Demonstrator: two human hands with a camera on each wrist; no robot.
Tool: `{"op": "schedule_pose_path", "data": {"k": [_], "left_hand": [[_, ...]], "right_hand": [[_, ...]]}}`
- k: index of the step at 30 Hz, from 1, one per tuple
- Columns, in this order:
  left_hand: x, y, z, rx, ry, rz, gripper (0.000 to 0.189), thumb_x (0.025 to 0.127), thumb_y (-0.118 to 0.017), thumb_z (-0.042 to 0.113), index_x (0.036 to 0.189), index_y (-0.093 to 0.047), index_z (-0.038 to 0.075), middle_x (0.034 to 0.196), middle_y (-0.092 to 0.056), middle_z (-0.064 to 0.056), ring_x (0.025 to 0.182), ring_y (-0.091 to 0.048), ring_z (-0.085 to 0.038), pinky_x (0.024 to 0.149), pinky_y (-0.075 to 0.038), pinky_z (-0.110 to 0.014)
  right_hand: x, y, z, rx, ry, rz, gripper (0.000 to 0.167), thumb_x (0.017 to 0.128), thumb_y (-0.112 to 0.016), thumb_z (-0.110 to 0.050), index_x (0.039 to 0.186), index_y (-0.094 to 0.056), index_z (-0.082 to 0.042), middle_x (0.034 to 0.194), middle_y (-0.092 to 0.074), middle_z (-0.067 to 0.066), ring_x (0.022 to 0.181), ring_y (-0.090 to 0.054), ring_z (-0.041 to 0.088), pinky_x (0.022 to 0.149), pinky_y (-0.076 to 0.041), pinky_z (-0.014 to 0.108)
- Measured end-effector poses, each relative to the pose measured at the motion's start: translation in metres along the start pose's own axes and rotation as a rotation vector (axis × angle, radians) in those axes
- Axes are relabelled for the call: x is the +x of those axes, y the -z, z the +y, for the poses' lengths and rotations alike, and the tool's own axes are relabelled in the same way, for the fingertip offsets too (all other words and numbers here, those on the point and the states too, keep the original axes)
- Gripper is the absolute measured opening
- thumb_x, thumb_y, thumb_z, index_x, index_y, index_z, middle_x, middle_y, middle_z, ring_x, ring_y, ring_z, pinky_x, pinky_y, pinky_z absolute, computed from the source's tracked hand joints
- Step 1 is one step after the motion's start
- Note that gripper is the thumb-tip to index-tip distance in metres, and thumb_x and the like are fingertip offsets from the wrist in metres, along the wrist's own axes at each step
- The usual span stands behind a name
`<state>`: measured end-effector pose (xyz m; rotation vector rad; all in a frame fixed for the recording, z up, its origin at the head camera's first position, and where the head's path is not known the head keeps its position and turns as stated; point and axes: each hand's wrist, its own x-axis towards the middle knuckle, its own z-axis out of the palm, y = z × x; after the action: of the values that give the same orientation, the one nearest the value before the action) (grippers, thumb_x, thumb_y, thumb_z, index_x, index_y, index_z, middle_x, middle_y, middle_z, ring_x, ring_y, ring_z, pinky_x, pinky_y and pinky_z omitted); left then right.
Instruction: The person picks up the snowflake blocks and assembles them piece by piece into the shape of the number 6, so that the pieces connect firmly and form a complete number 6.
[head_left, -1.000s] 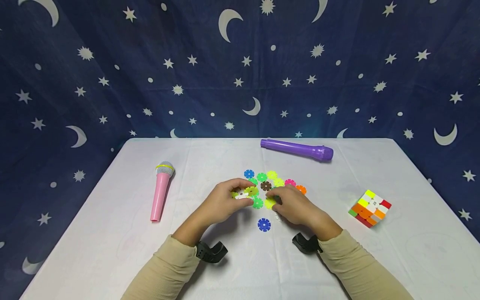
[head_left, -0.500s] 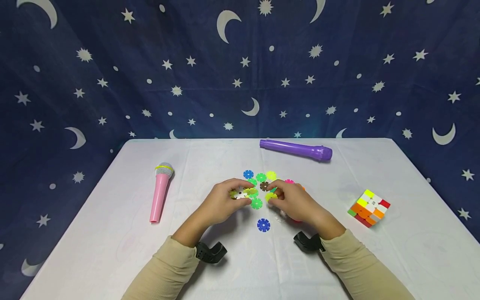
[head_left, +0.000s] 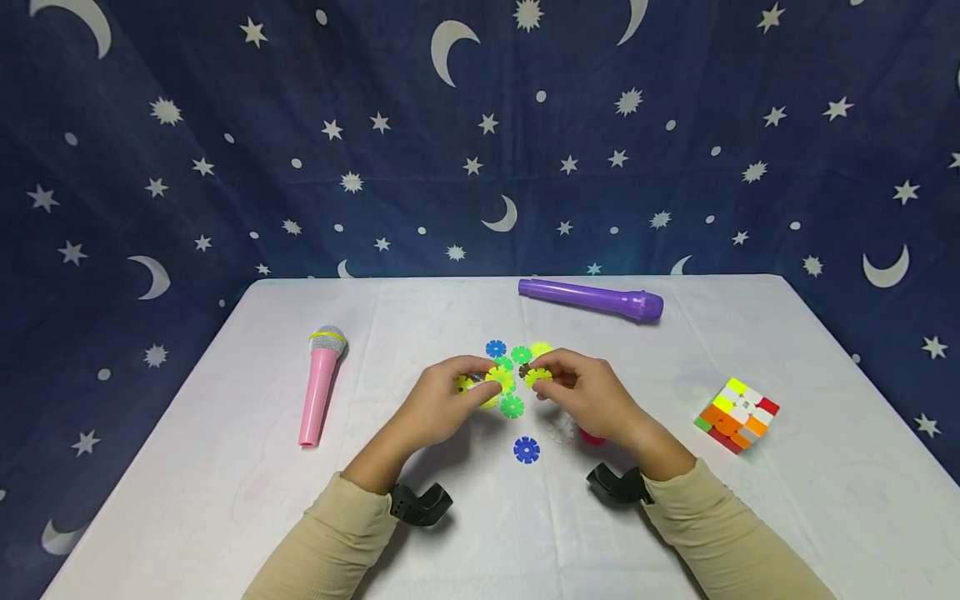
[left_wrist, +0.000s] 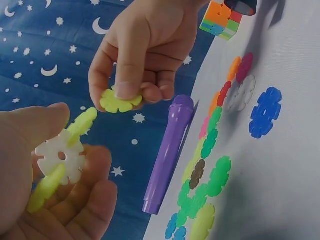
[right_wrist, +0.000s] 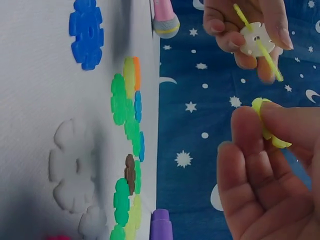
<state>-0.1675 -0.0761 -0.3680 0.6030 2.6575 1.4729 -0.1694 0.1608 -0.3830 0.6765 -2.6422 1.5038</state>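
Note:
My left hand [head_left: 442, 404] holds a joined piece above the table: a white notched interlocking disc [left_wrist: 47, 152] with two yellow discs slotted into opposite edges. One of these yellow discs [left_wrist: 82, 124] points up toward my right hand. Between thumb and forefinger, my right hand [head_left: 596, 396] pinches a single yellow disc [left_wrist: 117, 104], a short gap away from the piece. Beneath both hands lie several loose discs, among them a green disc [head_left: 512, 407], a dark blue disc [head_left: 527, 450], a brown disc [left_wrist: 197, 174] and a clear disc [right_wrist: 62, 165].
A pink toy microphone [head_left: 320, 392] lies at the left of the white table [head_left: 180, 500]. Near the back edge rests a purple microphone [head_left: 592, 300]. A puzzle cube [head_left: 738, 415] sits on the right. Behind the table hangs a dark blue star-patterned cloth [head_left: 375, 75].
My right hand has lifted the yellow disc from the loose discs and brought it up nearer the left hand. The piece in my left hand has turned, so its yellow disc faces the camera more.

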Motion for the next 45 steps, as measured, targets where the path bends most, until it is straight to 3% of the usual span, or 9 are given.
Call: {"op": "schedule_pose_path", "data": {"k": [4, 12, 20, 28, 38, 45], "left_hand": [[-0.001, 0.001, -0.002, -0.074, 0.01, -0.036, 0.037, 0.098, -0.067, 0.021, 0.133, -0.064, 0.01, 0.099, -0.07, -0.002, 0.085, -0.069, -0.016, 0.073, -0.054, -0.033], [-0.001, 0.001, -0.002, -0.116, 0.018, -0.076, 0.038, 0.101, -0.062, 0.018, 0.136, -0.061, 0.005, 0.106, -0.071, -0.01, 0.084, -0.071, -0.014, 0.074, -0.055, -0.031], [-0.001, -0.001, 0.0, -0.127, 0.051, -0.092, 0.043, 0.099, -0.065, 0.018, 0.14, -0.058, 0.005, 0.106, -0.069, -0.007, 0.086, -0.071, -0.013, 0.073, -0.053, -0.031], [-0.001, -0.003, 0.001, -0.089, 0.061, -0.06, 0.047, 0.092, -0.072, 0.019, 0.137, -0.061, 0.009, 0.104, -0.069, -0.002, 0.087, -0.065, -0.011, 0.076, -0.05, -0.032], [0.0, -0.005, -0.001, -0.107, 0.058, -0.032, 0.043, 0.092, -0.072, 0.019, 0.132, -0.063, 0.007, 0.102, -0.069, -0.002, 0.087, -0.063, -0.013, 0.074, -0.049, -0.032], [-0.002, -0.006, 0.001, -0.118, 0.057, -0.016, 0.039, 0.092, -0.073, 0.017, 0.128, -0.064, 0.007, 0.109, -0.068, -0.004, 0.102, -0.063, -0.02, 0.089, -0.052, -0.039]], "right_hand": [[0.0, -0.001, -0.002, 0.049, 0.022, 0.011, 0.02, 0.091, -0.071, -0.003, 0.111, -0.07, 0.002, 0.107, -0.073, 0.008, 0.081, -0.071, 0.013, 0.082, -0.057, 0.032], [-0.002, -0.003, -0.008, 0.029, 0.113, 0.031, 0.024, 0.089, -0.07, 0.005, 0.113, -0.071, 0.0, 0.098, -0.07, 0.005, 0.081, -0.069, 0.014, 0.083, -0.057, 0.032], [-0.002, -0.006, -0.009, 0.045, 0.151, 0.081, 0.018, 0.087, -0.072, 0.007, 0.105, -0.069, 0.003, 0.097, -0.072, 0.007, 0.079, -0.07, 0.015, 0.077, -0.057, 0.028], [-0.002, -0.008, -0.012, -0.009, 0.178, 0.14, 0.017, 0.084, -0.075, 0.008, 0.098, -0.069, 0.001, 0.093, -0.072, 0.006, 0.08, -0.07, 0.016, 0.077, -0.058, 0.03], [-0.001, -0.01, -0.01, -0.044, 0.202, 0.147, 0.015, 0.084, -0.075, 0.007, 0.095, -0.071, -0.002, 0.093, -0.073, 0.005, 0.078, -0.068, 0.014, 0.075, -0.058, 0.031], [-0.003, -0.012, -0.011, -0.081, 0.224, 0.193, 0.02, 0.082, -0.079, 0.005, 0.098, -0.07, -0.002, 0.089, -0.073, 0.003, 0.075, -0.068, 0.014, 0.07, -0.058, 0.031]]}}
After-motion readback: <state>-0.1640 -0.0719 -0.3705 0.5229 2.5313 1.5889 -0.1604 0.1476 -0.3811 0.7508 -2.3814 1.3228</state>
